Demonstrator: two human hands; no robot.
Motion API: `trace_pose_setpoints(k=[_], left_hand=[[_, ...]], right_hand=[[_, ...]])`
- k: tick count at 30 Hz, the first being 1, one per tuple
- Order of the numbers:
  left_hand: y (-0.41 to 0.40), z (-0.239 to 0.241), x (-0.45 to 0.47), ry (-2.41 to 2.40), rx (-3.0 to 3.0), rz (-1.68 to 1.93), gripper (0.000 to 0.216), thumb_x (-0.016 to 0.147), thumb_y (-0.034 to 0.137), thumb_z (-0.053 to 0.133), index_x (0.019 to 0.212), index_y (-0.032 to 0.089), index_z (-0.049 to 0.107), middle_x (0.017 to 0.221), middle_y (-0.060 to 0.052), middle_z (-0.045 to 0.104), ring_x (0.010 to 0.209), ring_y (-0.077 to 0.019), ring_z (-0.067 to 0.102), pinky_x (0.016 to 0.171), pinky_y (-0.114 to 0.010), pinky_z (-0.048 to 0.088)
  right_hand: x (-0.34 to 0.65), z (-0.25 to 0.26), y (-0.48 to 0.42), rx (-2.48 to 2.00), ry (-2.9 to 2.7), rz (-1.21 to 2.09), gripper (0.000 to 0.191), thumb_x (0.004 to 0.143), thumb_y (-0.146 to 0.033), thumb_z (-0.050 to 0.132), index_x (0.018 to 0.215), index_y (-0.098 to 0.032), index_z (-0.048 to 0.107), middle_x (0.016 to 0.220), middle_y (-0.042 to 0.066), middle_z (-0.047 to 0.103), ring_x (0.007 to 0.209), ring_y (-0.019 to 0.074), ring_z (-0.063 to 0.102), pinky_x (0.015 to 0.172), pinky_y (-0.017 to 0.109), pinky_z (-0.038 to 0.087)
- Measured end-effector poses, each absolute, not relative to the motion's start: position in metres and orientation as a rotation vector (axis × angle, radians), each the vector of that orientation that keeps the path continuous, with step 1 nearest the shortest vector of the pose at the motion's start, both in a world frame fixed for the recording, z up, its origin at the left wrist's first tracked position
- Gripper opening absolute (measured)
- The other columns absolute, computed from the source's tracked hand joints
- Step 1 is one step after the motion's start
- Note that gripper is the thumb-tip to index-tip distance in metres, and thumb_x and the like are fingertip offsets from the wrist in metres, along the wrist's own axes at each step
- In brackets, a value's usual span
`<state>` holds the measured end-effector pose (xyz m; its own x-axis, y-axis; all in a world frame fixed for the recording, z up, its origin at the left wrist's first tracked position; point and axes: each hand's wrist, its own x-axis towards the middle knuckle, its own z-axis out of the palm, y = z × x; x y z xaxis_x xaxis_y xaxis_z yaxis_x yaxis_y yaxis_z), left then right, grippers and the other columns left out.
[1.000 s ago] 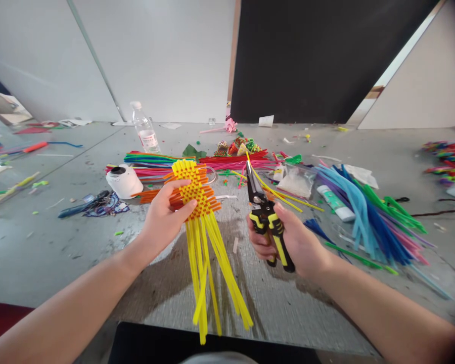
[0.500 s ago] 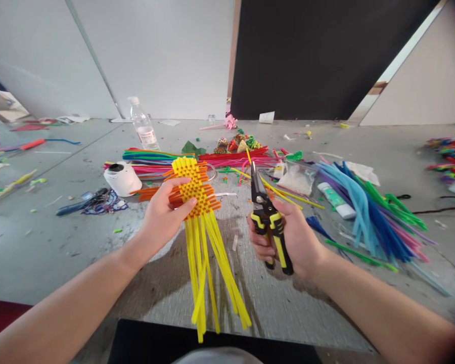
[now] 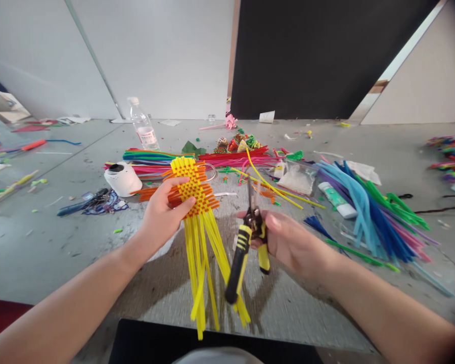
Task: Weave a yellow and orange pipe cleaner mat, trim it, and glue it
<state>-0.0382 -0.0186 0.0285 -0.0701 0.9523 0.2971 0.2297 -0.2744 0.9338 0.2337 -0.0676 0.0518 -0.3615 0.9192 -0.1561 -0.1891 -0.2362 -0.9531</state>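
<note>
My left hand (image 3: pixel 163 215) grips a woven panel of yellow and orange pipe cleaners (image 3: pixel 192 189), thumb on its front; long yellow ends hang down toward me. My right hand (image 3: pixel 288 237) holds black-and-yellow pliers (image 3: pixel 250 237) near the pivot, fingers pinched on them. The handles have swung apart, one pointing down toward me, and the jaws point away. The pliers sit just right of the hanging yellow strands.
Bundles of coloured pipe cleaners (image 3: pixel 367 212) lie on the grey table at right and across the middle (image 3: pixel 151 159). A white tape roll (image 3: pixel 122 179), a plastic bottle (image 3: pixel 142 126), a glue tube (image 3: pixel 335 199) and dark scissors (image 3: pixel 83 202) lie around. Scraps litter the surface.
My right hand loosened its full grip on the pliers; the handles sprang apart and the tool shifted left and lower. The left hand with the woven panel stayed put.
</note>
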Motion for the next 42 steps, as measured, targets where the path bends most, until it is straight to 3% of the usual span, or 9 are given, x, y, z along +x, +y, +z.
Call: trace_pose_setpoints(k=[4, 7, 11, 16, 20, 21, 28, 33, 42], left_hand=[[-0.019, 0.029, -0.037, 1.253, 1.484, 1.395, 0.046, 0.086, 0.035, 0.080, 0.127, 0.023, 0.065, 0.118, -0.007, 0.076, 0.101, -0.0245, 0.075, 0.089, -0.040, 0.062], [-0.020, 0.029, -0.037, 1.263, 1.482, 1.393, 0.046, 0.086, 0.034, 0.080, 0.127, 0.023, 0.064, 0.118, -0.008, 0.076, 0.102, -0.0246, 0.075, 0.091, -0.041, 0.062], [-0.019, 0.027, -0.039, 1.292, 1.545, 1.404, 0.046, 0.086, 0.035, 0.080, 0.129, 0.023, 0.065, 0.122, -0.009, 0.075, 0.108, -0.0255, 0.074, 0.095, -0.042, 0.061], [-0.018, 0.030, -0.039, 1.275, 1.499, 1.426, 0.050, 0.085, 0.034, 0.081, 0.129, 0.021, 0.062, 0.121, -0.009, 0.074, 0.105, -0.0243, 0.075, 0.097, -0.044, 0.062], [-0.016, 0.033, -0.037, 1.271, 1.445, 1.508, 0.050, 0.084, 0.033, 0.081, 0.128, 0.022, 0.060, 0.120, -0.008, 0.074, 0.104, -0.0236, 0.076, 0.095, -0.043, 0.064], [-0.016, 0.034, -0.037, 1.276, 1.440, 1.535, 0.050, 0.084, 0.033, 0.081, 0.128, 0.022, 0.060, 0.121, -0.008, 0.074, 0.105, -0.0237, 0.076, 0.095, -0.043, 0.064], [-0.025, 0.040, -0.030, 1.218, 1.488, 1.678, 0.053, 0.084, 0.032, 0.082, 0.130, 0.026, 0.056, 0.122, -0.006, 0.072, 0.103, -0.0234, 0.077, 0.088, -0.040, 0.067], [-0.039, 0.043, -0.026, 1.069, 1.573, 1.835, 0.051, 0.086, 0.033, 0.083, 0.129, 0.031, 0.054, 0.122, -0.004, 0.072, 0.108, -0.0243, 0.075, 0.097, -0.043, 0.065], [-0.041, 0.041, -0.022, 1.169, 1.572, 1.888, 0.051, 0.087, 0.037, 0.083, 0.128, 0.027, 0.055, 0.125, -0.005, 0.069, 0.111, -0.0238, 0.074, 0.098, -0.042, 0.065]], right_hand=[[0.236, 0.043, -0.069, -1.103, -1.301, 1.559, 0.090, 0.048, -0.052, 0.106, 0.118, -0.024, 0.057, 0.087, -0.003, 0.055, 0.070, 0.0135, 0.047, 0.058, 0.027, 0.039], [0.236, 0.034, -0.069, -1.196, -1.317, 1.443, 0.092, 0.045, -0.048, 0.108, 0.114, -0.025, 0.052, 0.091, -0.003, 0.055, 0.074, 0.0145, 0.049, 0.061, 0.028, 0.041], [0.228, 0.032, -0.076, -1.226, -1.325, 1.375, 0.079, 0.055, -0.044, 0.103, 0.110, -0.026, 0.049, 0.096, -0.001, 0.055, 0.080, 0.0170, 0.052, 0.068, 0.030, 0.046], [0.219, 0.045, -0.087, -0.974, -1.462, 1.337, 0.075, 0.070, -0.027, 0.085, 0.135, -0.030, 0.048, 0.127, 0.007, 0.060, 0.111, 0.0238, 0.059, 0.091, 0.037, 0.051], [0.231, 0.053, -0.082, -1.276, -1.579, 1.522, 0.029, 0.085, -0.041, 0.069, 0.108, -0.023, 0.069, 0.111, 0.009, 0.070, 0.107, 0.0305, 0.061, 0.093, 0.044, 0.048], [0.235, 0.054, -0.080, -1.331, -1.588, 1.530, 0.025, 0.089, -0.045, 0.066, 0.101, -0.023, 0.070, 0.108, 0.009, 0.071, 0.106, 0.0310, 0.062, 0.093, 0.044, 0.048], [0.244, 0.058, -0.074, -1.500, -1.713, 1.406, 0.018, 0.088, -0.041, 0.066, 0.091, -0.024, 0.063, 0.093, 0.005, 0.069, 0.086, 0.0246, 0.057, 0.072, 0.036, 0.040], [0.236, 0.070, -0.080, -1.570, -2.005, 1.092, 0.013, 0.088, -0.034, 0.062, 0.088, -0.024, 0.054, 0.079, 0.002, 0.062, 0.074, 0.0211, 0.050, 0.066, 0.035, 0.033], [0.228, 0.065, -0.085, -1.457, -2.120, 0.974, 0.012, 0.088, -0.030, 0.061, 0.084, -0.025, 0.050, 0.072, -0.001, 0.058, 0.066, 0.0183, 0.048, 0.060, 0.033, 0.032]])
